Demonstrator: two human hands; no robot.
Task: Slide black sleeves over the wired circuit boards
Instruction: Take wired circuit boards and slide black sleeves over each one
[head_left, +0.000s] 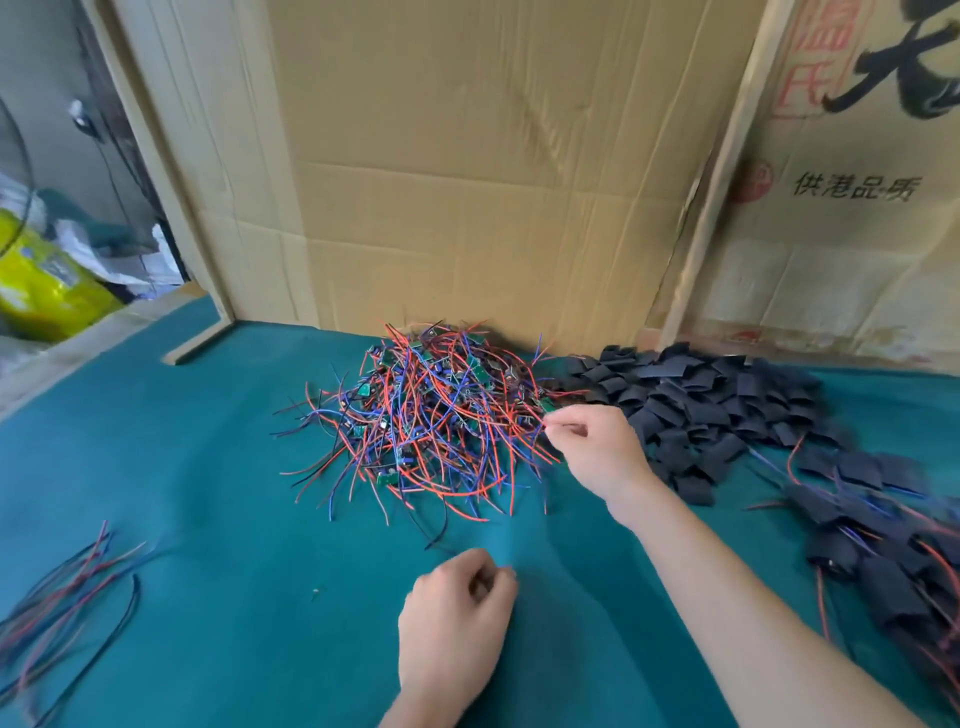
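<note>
Bright, even daylight with faint shadows; wide-angle bending at the edges (lower corners slightly blurred).

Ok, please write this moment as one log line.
step: pick board | right hand: pinching a wire at edge of board pile | left hand: curled on cloth, seems empty | sleeves: untouched

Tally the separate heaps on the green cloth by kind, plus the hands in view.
Bare wired boards heap: 1
Empty black sleeves heap: 1
Sleeved boards heap: 1
Loose wires bundle: 1
Hands: 2, left hand and right hand
Total: 6
</note>
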